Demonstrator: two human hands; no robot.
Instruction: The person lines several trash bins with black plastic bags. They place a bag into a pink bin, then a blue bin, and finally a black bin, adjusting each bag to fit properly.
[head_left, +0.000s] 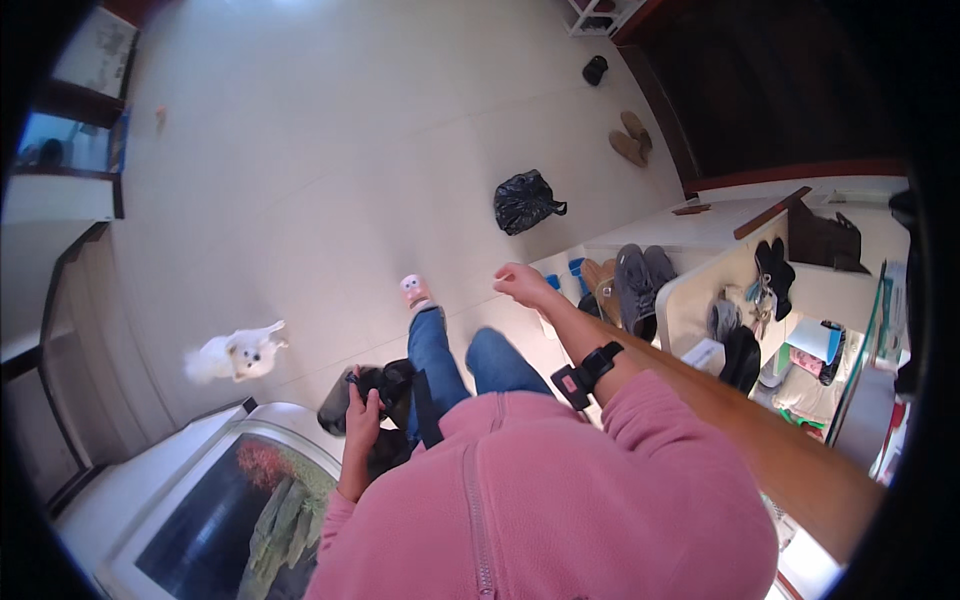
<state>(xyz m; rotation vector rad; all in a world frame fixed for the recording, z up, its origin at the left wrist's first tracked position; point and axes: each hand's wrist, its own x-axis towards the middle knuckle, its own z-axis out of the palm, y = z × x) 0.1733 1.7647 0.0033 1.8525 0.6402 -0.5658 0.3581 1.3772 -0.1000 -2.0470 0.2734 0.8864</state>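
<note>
My left hand (362, 418) grips a black bag (394, 381) beside my left hip, with several fingers hidden against the dark fabric. A black strap (427, 409) runs from it across my jeans. Out in front, my right hand (523, 285) hangs over the tiled floor with its fingers curled; whether something small is in it cannot be made out. That forearm carries a black band (589, 375). A black plastic bag (527, 202) lies on the floor beyond my right hand.
A white dog (244, 352) stands on the floor at left, near a fish tank (247, 510). Shoes (637, 285) line a rack at right, below a wooden edge (735, 435). Keys (763, 304) hang on the cabinet. Brown slippers (631, 140) lie near the dark doorway (780, 90).
</note>
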